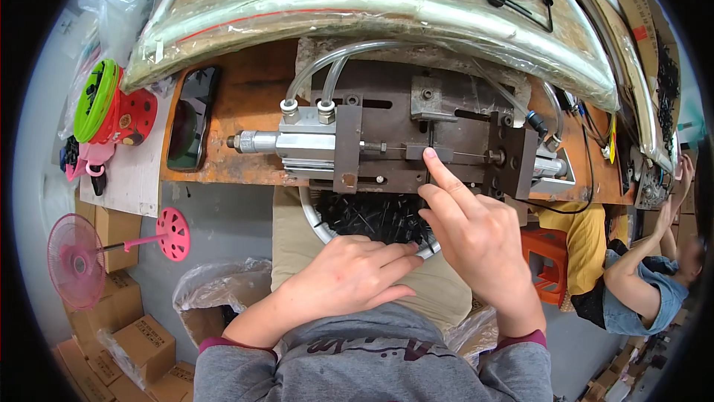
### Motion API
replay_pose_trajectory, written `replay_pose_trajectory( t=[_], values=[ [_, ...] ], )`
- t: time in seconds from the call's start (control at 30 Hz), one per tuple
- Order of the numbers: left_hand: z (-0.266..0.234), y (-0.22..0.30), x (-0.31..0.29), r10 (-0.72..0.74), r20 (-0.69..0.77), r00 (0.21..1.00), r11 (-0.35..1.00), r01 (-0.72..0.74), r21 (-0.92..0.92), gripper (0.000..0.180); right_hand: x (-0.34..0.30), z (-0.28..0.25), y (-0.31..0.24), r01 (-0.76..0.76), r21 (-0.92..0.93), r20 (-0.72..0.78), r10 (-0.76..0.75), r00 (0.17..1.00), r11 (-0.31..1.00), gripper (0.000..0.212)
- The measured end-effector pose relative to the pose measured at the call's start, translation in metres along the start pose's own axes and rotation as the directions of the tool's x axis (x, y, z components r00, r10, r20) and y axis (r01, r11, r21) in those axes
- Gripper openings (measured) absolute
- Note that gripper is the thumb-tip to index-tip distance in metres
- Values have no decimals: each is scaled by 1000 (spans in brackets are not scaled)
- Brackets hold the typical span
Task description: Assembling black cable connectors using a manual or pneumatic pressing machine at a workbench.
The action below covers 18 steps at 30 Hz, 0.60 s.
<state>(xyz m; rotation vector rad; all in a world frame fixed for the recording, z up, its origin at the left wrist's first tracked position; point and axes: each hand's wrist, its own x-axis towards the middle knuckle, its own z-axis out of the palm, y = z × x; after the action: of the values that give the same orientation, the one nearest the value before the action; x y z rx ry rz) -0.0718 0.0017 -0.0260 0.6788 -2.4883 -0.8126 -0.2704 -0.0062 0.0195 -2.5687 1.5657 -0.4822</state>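
In the middle of a dark metal clamping fixture (387, 119), a thin black stemmed part (431, 133) runs through a small dark block (418, 153). My right hand (480, 235) has its index fingertip on that block. Its other fingers are curled at the near end of the stem and appear to pinch it; the grip itself is partly hidden. My left hand (361, 272) lies with fingers stretched over the near rim of a round white-rimmed basin (311, 216) full of black plastic parts (364, 214). Its fingertips are by the parts, with nothing visible held.
Pneumatic cylinders (306, 150) with clear hoses (349, 49) flank the fixture. A plastic-wrapped board (387, 11) with more black parts rises behind. A phone (193, 119) lies left, above a pink fan (78, 261). At right are an orange stool (547, 257) and another person (643, 283).
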Motion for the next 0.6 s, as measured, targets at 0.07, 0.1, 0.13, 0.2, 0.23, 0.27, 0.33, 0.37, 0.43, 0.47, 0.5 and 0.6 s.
replay_pose_trajectory(
  t=[0.07,0.1,0.13,0.2,0.23,0.27,0.33,0.37,0.43,0.47,0.5,0.6],
  values=[
    [1,-1,-3,16,-18,1000,1000,-16,4,37,9,-12,5,12,129,-42,-6,999,992,28],
    [1,-2,-5,21,-21,1000,1000,-21,5,36,22,-23,13,11,126,-151,9,988,992,25],
    [1,-2,-5,42,-19,999,999,-42,-4,36,33,-38,20,-6,112,-263,36,964,994,24],
    [3,-1,-11,24,-17,1000,1000,-24,-6,34,63,-61,47,-12,-75,-422,-21,907,997,26],
    [3,0,-13,19,-17,1000,1000,-19,-6,33,81,-73,66,-37,-259,-470,-93,878,965,31],
    [3,1,-12,42,-20,999,999,-42,-16,33,93,-87,88,-19,-470,-433,-211,876,882,38],
    [4,5,-11,73,-28,997,997,-73,-25,32,128,-95,122,63,-666,-332,-372,867,743,33],
    [4,5,-13,65,-34,997,997,-66,-34,32,146,-105,86,-114,-624,-80,82,993,773,46],
    [5,6,-17,49,-45,998,997,-51,-49,32,165,-94,94,75,-671,23,-81,996,738,41],
    [6,6,-15,74,-58,996,996,-78,-53,32,180,-93,108,66,-664,100,1,995,745,38],
    [7,6,-14,94,-70,993,993,-98,-58,32,195,-91,123,58,-652,180,80,980,756,36],
    [5,4,-23,53,-76,996,998,-55,-32,32,205,-81,113,179,-593,147,-113,983,785,35]
  ],
)
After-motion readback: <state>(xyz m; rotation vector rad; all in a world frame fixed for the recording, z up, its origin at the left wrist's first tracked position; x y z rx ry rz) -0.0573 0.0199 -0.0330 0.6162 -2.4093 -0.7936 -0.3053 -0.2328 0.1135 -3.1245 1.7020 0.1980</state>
